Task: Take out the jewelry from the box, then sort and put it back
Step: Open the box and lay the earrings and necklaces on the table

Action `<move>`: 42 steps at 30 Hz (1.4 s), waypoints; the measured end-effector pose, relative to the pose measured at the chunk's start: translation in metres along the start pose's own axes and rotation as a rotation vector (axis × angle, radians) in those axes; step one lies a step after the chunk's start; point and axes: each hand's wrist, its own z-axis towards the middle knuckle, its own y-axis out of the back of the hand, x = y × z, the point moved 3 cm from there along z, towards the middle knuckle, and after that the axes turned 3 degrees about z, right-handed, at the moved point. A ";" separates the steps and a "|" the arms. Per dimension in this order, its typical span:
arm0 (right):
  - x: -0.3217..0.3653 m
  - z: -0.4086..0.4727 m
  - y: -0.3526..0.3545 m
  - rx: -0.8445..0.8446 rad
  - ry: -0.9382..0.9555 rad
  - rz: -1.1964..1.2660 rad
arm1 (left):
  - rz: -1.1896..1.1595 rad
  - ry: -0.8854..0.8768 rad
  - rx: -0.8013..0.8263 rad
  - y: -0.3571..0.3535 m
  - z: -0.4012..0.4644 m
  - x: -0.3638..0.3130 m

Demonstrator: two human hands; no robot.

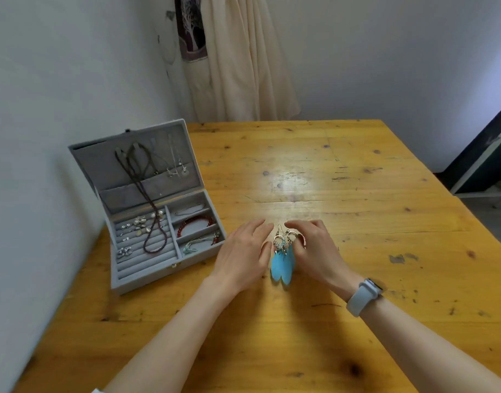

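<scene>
Jewelry box stands open at the left edge of the worktop, lid tilted back against the wall. Most pieces are inside: necklaces hang from the lid, with one dark cord trailing down over the ring rolls; small silver pieces sit in the left section; a red bead bracelet lies in the middle right compartment, with other items in the compartments beyond and nearer than it.

One pair of blue feather earrings lies on the worktop just right of the box, hooks pointing far, feathers near and overlapping.

Left hand is beside the earrings on their left, fingers straight and lightly spread, holding nothing. Right hand is on their right, fingers curved over the metal tops; whether they pinch or merely touch cannot be told. A grey watch is on the right wrist.

Assessment: the take-out step is at an early stage, with this pair apparently being laid out. The next move would call for a reach left into the box and a light pinch on a small piece, avoiding the trailing cord.
</scene>
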 end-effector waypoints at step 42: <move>0.293 0.165 -0.052 -0.050 0.374 0.419 | -0.069 0.397 -0.466 0.190 0.004 0.207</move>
